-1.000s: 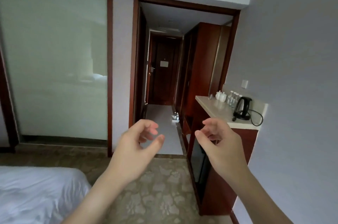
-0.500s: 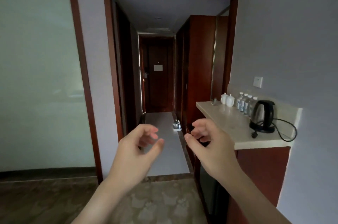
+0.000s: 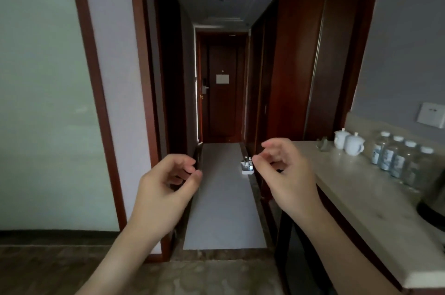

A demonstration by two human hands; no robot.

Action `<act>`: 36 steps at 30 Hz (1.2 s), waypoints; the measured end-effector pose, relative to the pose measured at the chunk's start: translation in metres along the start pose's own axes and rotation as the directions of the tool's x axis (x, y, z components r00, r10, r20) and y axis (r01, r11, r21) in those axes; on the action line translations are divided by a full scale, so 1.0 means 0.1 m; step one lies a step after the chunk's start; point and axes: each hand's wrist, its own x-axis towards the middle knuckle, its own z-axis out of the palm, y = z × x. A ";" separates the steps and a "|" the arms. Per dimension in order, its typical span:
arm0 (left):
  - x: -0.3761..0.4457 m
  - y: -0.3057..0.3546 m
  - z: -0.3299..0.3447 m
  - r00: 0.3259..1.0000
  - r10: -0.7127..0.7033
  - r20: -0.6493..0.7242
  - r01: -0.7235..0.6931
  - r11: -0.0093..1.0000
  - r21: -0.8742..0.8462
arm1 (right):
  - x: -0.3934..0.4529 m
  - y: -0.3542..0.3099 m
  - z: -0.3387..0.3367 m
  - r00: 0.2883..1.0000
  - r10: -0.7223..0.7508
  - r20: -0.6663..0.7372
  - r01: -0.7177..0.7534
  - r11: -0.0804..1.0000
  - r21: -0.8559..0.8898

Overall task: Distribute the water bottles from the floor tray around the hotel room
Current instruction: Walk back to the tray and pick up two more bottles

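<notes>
Both hands, left hand (image 3: 166, 188) and right hand (image 3: 286, 174), reach forward with loosely curled fingers, holding nothing.

Wood, stone, glass and ceramic finishes

Wardrobe (image 3: 296, 73) and door (image 3: 222, 102): dark reddish wood, semi-gloss. Counter (image 3: 356, 200): pale polished stone (marble-look). Bottles (image 3: 395, 158): clear, glossy, white caps, paper-like labels. Lidded cups (image 3: 349, 143): white glazed ceramic. Hall floor (image 3: 221, 210): smooth, matt.
</notes>
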 end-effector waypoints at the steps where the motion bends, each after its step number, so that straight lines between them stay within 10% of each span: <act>1: 0.19 -0.19 0.08 1.000 0.004 0.005 -0.004 1.000 -0.018 | 0.17 0.15 0.12 1.000 0.004 -0.011 -0.004 1.000 -0.007; 16: 3.30 -2.34 1.65 0.988 0.003 0.153 0.024 0.985 -0.172 | 3.00 2.13 1.18 0.980 0.086 -0.180 -0.095 0.995 -0.042; 36: 6.94 -4.70 3.81 0.998 -0.017 0.062 0.022 0.997 -0.080 | 7.00 5.13 2.46 0.995 0.080 -0.056 -0.076 0.995 0.064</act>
